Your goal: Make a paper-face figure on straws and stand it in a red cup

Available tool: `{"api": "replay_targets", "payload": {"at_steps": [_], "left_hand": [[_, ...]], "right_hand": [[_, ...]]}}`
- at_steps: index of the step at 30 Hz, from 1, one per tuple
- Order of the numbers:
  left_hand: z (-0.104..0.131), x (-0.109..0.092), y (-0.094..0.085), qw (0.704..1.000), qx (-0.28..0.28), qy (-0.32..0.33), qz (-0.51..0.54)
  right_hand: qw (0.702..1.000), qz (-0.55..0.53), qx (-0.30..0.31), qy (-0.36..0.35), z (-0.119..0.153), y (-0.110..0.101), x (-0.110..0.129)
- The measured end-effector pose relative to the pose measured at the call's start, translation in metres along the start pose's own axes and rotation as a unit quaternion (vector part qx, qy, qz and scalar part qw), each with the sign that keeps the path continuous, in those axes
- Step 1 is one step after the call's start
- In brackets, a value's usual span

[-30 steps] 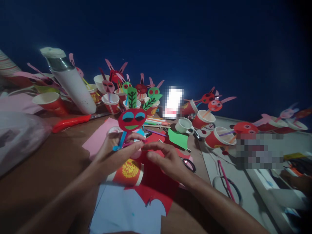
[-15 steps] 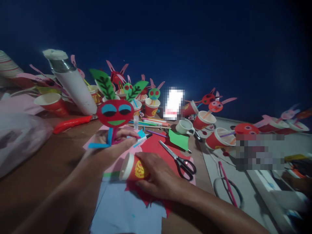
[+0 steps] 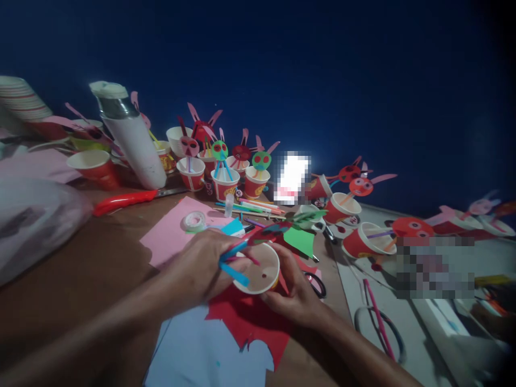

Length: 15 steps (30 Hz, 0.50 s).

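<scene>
My right hand (image 3: 296,293) is wrapped round a red paper cup (image 3: 266,271), its open mouth tilted toward me and a small dark hole showing inside. In my left hand (image 3: 209,258) is a paper face puppet (image 3: 268,235) on bent straws, closed between the fingers. Its blue straw (image 3: 236,273) and a pink straw end hang over the cup's mouth. The puppet is seen nearly edge-on, with its green leaf (image 3: 308,219) pointing right. Under both hands lie red paper (image 3: 258,317) and light blue sheets (image 3: 201,349).
Several cups with paper faces, such as a green one (image 3: 262,160), line the back. A white flask (image 3: 135,142), a red-handled knife (image 3: 124,201), a tape roll (image 3: 194,221) and a plastic bag (image 3: 36,226) lie left. Partly hidden scissors (image 3: 316,285) lie right of the cup.
The cup has turned from lying sideways to mouth toward me. My left hand has brought the puppet right and down to the cup, tipping its face away. The view has shifted slightly.
</scene>
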<state>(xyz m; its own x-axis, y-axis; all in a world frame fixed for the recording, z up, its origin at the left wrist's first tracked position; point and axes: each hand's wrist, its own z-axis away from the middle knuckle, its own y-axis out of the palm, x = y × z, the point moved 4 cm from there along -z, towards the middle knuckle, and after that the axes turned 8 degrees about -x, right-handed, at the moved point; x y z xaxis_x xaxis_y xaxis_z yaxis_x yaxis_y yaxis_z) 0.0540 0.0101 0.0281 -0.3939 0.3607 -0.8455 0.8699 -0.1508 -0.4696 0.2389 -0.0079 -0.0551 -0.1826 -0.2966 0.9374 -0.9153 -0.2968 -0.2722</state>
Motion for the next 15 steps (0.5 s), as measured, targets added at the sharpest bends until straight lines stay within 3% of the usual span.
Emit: {"api": "replay_targets", "payload": {"at_steps": [3, 6, 8, 11, 15], "left_hand": [[-0.007, -0.012, 0.007, 0.996, 0.026, 0.027, -0.084], [-0.012, -0.017, 0.016, 0.988, 0.088, 0.024, -0.123], [-0.013, -0.013, 0.02, 0.985, 0.109, 0.012, -0.134], [-0.01, 0.002, 0.02, 0.979, 0.09, -0.025, -0.179], [-0.003, 0.015, 0.02, 0.981, 0.096, -0.047, -0.162]], "right_hand": [[0.999, 0.036, -0.013, 0.013, 0.003, -0.001, -0.007], [0.996, 0.085, -0.025, 0.005, 0.002, 0.0, -0.005], [0.993, 0.109, -0.032, -0.02, 0.0, 0.002, 0.0], [0.986, 0.152, -0.046, -0.049, -0.001, 0.006, 0.009], [0.983, 0.177, -0.044, -0.02, -0.003, 0.01, 0.014]]}}
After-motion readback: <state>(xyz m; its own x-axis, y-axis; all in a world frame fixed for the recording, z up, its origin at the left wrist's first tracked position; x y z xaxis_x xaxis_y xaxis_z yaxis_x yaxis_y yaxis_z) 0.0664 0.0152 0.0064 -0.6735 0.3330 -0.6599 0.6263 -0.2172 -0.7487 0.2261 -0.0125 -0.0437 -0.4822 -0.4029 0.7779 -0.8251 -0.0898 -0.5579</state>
